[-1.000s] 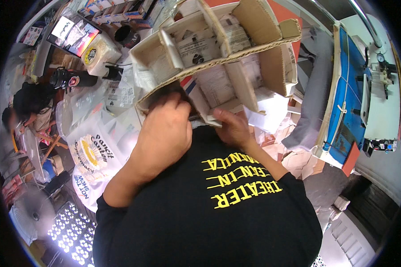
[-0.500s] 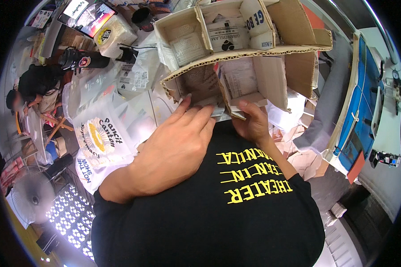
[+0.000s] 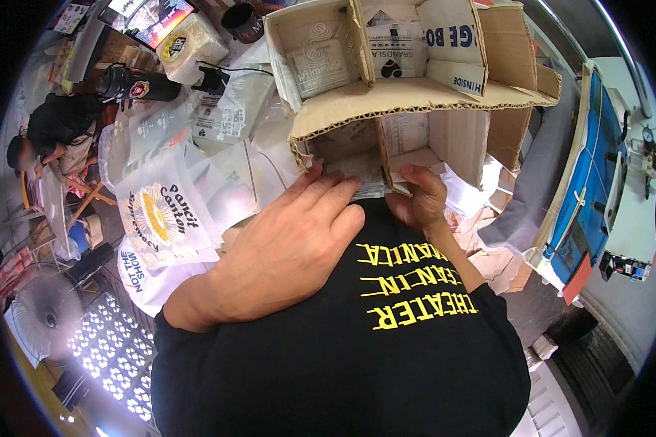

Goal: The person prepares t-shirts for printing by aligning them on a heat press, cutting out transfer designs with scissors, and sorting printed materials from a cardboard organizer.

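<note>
A brown cardboard organizer with several open compartments, some showing printed paper linings, is tilted toward me at the top centre. My left hand is palm down at its lower-left compartment, fingers together and bent over the front edge beside some crinkled, translucent lining; the fingertips are partly hidden. My right hand grips the front edge right of that compartment, thumb on the cardboard. My black shirt with yellow lettering fills the space below both hands.
Plastic bags, a black flask, a mug and a screen crowd the left. A person sits at far left, above a fan. A blue board and machine stand right.
The organizer has shifted right and tilted, exposing its compartments more. My left hand has drawn back from inside the lower-left compartment to its front edge; my right hand has moved right with the cardboard.
</note>
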The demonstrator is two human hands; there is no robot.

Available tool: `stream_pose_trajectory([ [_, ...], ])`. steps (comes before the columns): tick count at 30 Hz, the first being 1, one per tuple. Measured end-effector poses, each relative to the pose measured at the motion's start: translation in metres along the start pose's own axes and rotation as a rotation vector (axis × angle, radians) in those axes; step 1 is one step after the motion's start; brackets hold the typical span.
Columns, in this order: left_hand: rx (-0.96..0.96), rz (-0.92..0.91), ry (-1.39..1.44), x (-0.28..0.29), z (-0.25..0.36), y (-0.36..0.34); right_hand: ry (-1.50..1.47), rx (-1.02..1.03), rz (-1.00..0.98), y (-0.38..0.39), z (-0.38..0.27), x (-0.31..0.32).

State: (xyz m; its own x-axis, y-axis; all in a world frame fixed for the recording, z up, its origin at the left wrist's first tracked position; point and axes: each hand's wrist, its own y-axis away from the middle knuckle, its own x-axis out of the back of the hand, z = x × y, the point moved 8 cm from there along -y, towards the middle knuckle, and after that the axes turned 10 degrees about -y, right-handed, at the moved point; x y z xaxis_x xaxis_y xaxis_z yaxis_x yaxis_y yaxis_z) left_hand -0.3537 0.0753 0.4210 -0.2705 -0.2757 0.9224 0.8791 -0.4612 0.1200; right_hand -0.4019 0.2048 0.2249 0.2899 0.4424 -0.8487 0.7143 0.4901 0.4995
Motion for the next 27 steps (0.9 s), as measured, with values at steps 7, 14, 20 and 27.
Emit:
stream_pose_trajectory([
  [7, -0.016, -0.034, 0.124, 0.006, 0.002, 0.004, -0.003, -0.029, -0.109, 0.002, 0.002, -0.007],
  [14, -0.078, 0.014, 0.318, 0.025, 0.002, 0.008, 0.068, -0.030, -0.078, 0.006, 0.003, -0.001],
  [20, -0.037, -0.007, 0.257, 0.023, 0.012, 0.003, 0.173, -0.096, -0.027, 0.007, 0.000, 0.021],
  [27, 0.128, 0.512, -0.054, 0.100, -0.039, 0.002, 0.086, -0.125, 0.014, 0.014, 0.001, 0.031],
])
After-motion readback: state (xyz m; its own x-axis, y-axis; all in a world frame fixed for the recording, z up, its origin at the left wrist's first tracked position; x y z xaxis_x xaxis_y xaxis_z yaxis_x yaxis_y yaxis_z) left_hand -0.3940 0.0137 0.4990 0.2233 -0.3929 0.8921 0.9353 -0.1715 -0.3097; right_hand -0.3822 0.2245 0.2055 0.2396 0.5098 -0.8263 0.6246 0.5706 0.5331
